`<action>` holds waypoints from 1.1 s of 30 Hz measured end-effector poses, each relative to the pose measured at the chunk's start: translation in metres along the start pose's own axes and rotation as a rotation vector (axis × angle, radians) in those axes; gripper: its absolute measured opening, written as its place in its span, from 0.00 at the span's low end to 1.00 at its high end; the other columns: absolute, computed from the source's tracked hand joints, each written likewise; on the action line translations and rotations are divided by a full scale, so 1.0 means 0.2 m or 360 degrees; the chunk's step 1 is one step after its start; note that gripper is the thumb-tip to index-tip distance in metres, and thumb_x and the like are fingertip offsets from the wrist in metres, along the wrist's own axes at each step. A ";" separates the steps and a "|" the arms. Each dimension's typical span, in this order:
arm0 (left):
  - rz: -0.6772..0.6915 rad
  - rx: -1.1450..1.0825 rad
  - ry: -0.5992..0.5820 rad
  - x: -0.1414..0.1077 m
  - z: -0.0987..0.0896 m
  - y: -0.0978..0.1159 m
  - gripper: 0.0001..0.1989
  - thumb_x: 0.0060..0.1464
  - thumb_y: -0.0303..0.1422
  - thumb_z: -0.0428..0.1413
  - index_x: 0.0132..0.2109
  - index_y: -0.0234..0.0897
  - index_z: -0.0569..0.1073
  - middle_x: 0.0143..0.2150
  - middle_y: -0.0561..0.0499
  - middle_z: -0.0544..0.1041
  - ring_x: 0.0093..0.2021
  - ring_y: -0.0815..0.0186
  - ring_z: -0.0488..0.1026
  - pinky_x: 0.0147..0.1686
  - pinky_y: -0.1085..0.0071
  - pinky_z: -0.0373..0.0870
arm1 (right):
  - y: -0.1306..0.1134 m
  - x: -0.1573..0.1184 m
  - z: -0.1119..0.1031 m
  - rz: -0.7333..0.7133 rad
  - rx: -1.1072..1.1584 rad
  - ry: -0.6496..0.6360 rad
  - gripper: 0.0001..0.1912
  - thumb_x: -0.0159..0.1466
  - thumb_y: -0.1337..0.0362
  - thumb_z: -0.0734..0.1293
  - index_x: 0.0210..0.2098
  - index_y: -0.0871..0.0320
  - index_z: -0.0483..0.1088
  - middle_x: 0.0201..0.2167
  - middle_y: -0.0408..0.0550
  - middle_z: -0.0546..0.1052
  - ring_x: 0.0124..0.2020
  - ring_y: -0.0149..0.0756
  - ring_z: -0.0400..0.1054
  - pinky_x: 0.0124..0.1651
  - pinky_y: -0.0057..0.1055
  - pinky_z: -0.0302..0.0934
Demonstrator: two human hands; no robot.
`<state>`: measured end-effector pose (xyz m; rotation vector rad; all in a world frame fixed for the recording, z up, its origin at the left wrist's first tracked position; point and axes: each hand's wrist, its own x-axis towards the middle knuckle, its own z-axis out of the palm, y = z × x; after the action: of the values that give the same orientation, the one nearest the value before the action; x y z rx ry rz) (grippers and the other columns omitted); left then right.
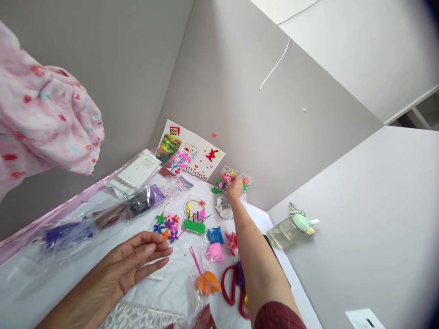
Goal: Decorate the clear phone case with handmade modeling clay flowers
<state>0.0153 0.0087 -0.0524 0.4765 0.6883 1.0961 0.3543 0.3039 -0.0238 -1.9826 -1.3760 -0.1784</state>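
My left hand (140,258) hovers over the white table covering, fingers apart and holding nothing. Beside its fingertips lies a cluster of colourful clay flowers (168,226). My right hand (234,187) reaches to the back of the table, its fingers closed at a clear case with clay flowers and green grass (219,183); what they pinch is too small to make out. A second flower case (245,181) stands just right of that hand. Between my hands lies a case with green clay grass and flowers (194,225).
Blue clay (215,235), pink clay (215,252), orange clay (208,283) and red-handled scissors (228,285) lie near my right forearm. Bagged clay (68,232) lines the left edge. A glass bottle (284,233) is at the right, and a decorated sheet (202,160) leans on the partition.
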 end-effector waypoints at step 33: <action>-0.0007 -0.0011 0.0005 -0.01 0.02 -0.01 0.13 0.50 0.38 0.73 0.41 0.39 0.84 0.43 0.43 0.87 0.53 0.45 0.83 0.59 0.52 0.78 | 0.00 0.00 0.00 0.0064 0.0268 0.0022 0.19 0.73 0.58 0.70 0.59 0.59 0.72 0.58 0.54 0.76 0.54 0.46 0.75 0.55 0.49 0.73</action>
<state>0.0181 0.0070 -0.0510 0.4673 0.6881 1.0947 0.3547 0.3031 -0.0245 -1.8645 -1.2977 -0.0555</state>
